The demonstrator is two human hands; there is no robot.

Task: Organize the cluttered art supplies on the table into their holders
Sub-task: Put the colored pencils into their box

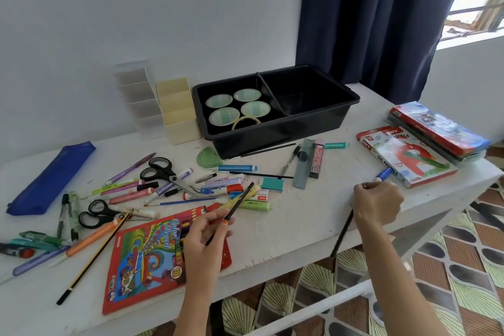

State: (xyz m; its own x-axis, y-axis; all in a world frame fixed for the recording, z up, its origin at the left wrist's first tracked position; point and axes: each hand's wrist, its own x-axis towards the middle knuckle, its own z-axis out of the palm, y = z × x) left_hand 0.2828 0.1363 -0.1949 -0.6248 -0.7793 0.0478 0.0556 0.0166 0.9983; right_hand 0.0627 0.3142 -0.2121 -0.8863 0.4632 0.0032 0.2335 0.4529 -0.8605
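Well left of the left grip, on the table (300, 226): blue pouch (51, 177), scissors (161, 169), a loose heap of pens (128, 194), none sorted yet. With the left hand (207, 229), pinches a black pencil (240, 202) between thumb and curled fingertips, far end slanted up and away, probably to keep it clear of the heap. Directly beneath that grip, a red colour-pencil box (141, 267). Beyond both grips and well apart from them: clear holder (133, 95), cream holder (178, 112), black tray (341, 106) with tape rolls (226, 116), the likely destinations. With the right hand (377, 204), wraps curled fingers round a thin dark stick (342, 234), pencil or brush, cannot tell, hanging down past the table edge; seemingly kept so both go in one trip. Just beyond that grip, a blue marker (381, 174); further right, an oil pastels box (403, 161).
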